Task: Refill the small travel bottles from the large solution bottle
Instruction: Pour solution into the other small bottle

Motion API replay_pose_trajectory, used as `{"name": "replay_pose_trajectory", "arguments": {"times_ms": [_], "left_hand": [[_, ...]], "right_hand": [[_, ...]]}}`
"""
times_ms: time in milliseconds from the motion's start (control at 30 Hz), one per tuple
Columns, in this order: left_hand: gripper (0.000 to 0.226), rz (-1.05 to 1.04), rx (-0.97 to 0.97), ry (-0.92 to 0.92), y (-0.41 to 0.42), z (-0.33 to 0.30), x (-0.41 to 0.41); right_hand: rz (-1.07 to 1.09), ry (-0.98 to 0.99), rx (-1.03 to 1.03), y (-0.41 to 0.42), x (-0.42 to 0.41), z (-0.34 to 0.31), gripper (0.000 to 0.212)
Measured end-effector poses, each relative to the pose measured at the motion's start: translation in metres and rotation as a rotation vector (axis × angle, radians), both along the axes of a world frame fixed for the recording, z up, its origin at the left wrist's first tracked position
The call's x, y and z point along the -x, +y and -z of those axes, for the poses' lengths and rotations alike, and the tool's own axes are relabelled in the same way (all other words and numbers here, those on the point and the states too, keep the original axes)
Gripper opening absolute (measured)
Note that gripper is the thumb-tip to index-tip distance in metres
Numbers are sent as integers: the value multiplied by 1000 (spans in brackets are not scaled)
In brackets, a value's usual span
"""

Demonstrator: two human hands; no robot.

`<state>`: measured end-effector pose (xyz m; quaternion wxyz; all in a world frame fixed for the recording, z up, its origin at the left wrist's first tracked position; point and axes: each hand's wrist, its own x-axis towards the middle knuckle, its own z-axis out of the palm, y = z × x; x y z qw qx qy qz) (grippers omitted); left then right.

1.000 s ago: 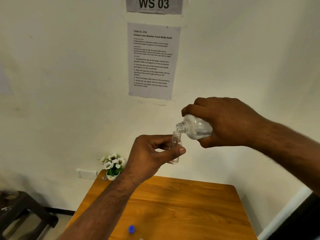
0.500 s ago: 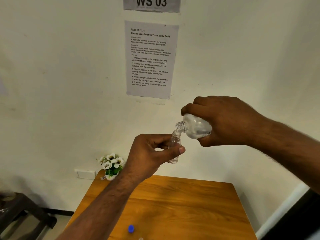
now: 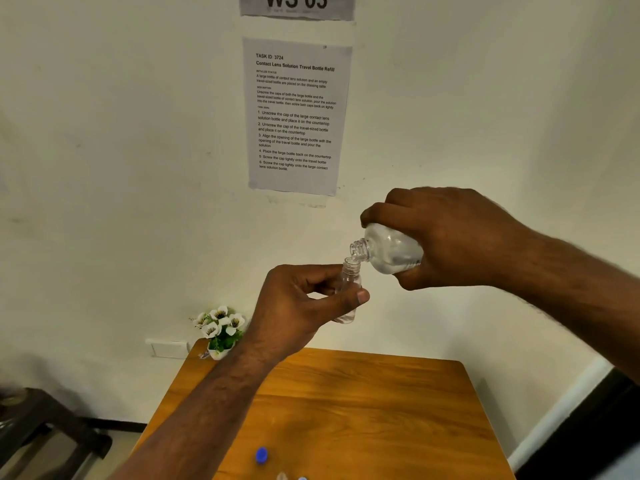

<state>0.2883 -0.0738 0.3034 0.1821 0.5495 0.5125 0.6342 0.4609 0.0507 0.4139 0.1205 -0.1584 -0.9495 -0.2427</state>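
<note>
My right hand grips the large clear solution bottle, tipped on its side with its open neck pointing left and down. That neck rests right over the mouth of the small clear travel bottle, which stands upright in the air. My left hand pinches the small bottle between thumb and fingers. Both bottles are uncapped and held high above the wooden table. A blue cap lies on the table near its front edge.
A small pot of white flowers stands at the table's far left corner by the wall. A printed task sheet hangs on the wall. A dark stool stands to the left of the table. Small items show at the bottom edge.
Both hands and the two bottles keep the same pose relative to each other. The view has shifted slightly upward; the wall sheet sits lower in frame.
</note>
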Motion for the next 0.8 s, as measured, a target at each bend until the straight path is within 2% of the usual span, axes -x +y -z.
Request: {"name": "replay_pose_trajectory", "arguments": {"times_ms": [800], "left_hand": [[16,-4,-8,-8,-6,-6,-5]], "right_hand": [[-5,0,-17,-4,-2,-3,73]]}}
